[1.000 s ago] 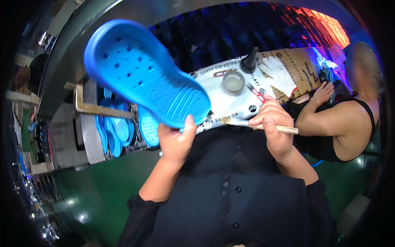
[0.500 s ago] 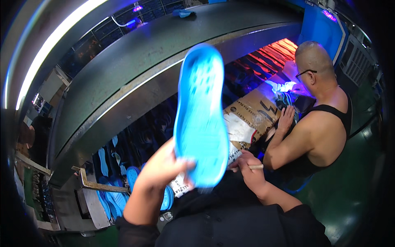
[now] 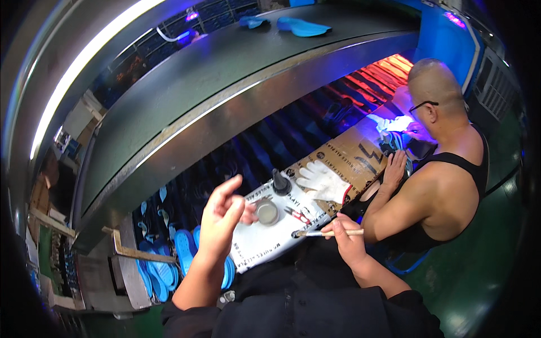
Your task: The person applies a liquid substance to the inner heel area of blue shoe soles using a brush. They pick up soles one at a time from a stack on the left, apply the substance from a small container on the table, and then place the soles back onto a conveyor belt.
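My left hand is raised over the work surface, fingers apart and nothing in them. In my right hand is a slim paintbrush, its bristle end pointing left above the white printed sheet. A small round cup of pale liquid stands on the sheet beside my left fingers. Behind it is a dark bottle with a cone-shaped top. A small red-handled tool lies close to the brush tip. One light-blue shoe sole rests on the dark belt, next to another blue sole.
A white knit glove lies on brown cardboard. Close on my right sits a co-worker, hands near a glowing heated area. Several blue soles stand at lower left, by a metal bracket. The belt's metal edge crosses ahead.
The blue sole that my left hand held up is now out of it, and a blue sole lies on the belt. The brush in my right hand now shows fully.
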The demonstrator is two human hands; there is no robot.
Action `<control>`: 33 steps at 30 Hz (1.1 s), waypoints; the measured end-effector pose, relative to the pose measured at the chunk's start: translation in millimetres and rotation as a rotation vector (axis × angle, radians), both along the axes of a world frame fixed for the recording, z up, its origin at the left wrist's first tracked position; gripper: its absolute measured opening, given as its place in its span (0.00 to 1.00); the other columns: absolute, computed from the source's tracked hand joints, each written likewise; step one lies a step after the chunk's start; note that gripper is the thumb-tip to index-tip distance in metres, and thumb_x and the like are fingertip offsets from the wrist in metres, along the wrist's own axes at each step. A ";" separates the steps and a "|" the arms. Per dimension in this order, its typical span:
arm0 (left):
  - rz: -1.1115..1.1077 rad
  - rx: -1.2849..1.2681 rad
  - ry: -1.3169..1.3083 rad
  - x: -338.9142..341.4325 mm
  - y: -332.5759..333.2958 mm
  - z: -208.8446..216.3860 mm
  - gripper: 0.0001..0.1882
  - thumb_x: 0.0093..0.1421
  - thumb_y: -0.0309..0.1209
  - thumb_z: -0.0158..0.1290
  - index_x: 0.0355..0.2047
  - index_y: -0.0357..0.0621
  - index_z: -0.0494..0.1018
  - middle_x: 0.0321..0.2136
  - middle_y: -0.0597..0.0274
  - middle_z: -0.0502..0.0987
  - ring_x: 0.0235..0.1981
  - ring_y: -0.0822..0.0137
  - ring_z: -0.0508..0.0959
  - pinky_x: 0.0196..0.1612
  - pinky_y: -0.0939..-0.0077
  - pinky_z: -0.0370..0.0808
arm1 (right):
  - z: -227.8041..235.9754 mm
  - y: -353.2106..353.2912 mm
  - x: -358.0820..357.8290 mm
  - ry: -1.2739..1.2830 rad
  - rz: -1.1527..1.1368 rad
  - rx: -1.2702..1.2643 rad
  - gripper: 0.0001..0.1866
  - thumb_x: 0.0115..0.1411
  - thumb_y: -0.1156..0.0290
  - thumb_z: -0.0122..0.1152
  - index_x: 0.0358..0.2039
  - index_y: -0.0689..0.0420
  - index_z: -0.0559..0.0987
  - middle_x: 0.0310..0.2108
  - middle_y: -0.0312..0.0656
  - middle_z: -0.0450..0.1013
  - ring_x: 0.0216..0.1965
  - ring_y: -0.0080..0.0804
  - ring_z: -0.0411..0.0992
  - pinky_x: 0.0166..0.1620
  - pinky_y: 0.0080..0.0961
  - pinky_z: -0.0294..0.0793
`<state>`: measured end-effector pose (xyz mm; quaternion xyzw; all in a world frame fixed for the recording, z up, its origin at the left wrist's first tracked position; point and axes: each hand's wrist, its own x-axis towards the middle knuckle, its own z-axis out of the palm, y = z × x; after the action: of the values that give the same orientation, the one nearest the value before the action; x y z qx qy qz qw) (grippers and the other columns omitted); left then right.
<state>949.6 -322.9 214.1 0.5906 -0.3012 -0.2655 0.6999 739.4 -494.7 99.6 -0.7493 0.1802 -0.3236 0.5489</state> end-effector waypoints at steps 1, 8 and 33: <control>0.048 0.113 0.025 -0.6 29.6 -19.5 0.26 0.61 0.31 0.52 0.58 0.38 0.61 0.30 0.53 0.77 0.25 0.68 0.78 0.31 0.77 0.76 | -2.4 1.4 4.2 -0.015 0.010 0.008 0.23 0.67 0.62 0.42 0.23 0.61 0.79 0.18 0.37 0.73 0.25 0.27 0.71 0.57 0.35 0.59; 0.420 0.982 -0.460 -8.7 226.3 -144.9 0.27 0.52 0.28 0.58 0.54 0.38 0.66 0.38 0.52 0.76 0.31 0.65 0.78 0.37 0.71 0.75 | -9.4 28.2 32.6 -0.020 0.087 0.299 0.22 0.68 0.65 0.43 0.25 0.67 0.78 0.22 0.43 0.73 0.26 0.26 0.71 0.36 0.23 0.69; 0.325 0.100 0.835 -0.8 230.7 -167.5 0.19 0.58 0.34 0.52 0.47 0.39 0.65 0.28 0.61 0.74 0.15 0.74 0.70 0.16 0.83 0.64 | 1.4 78.3 66.4 0.006 0.209 0.287 0.25 0.69 0.59 0.41 0.28 0.67 0.78 0.22 0.42 0.72 0.28 0.26 0.69 0.37 0.22 0.67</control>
<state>948.8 -92.2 46.6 0.5056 0.1170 -0.3820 0.7647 805.8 -416.4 101.0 -0.6787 0.1471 -0.2335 0.6806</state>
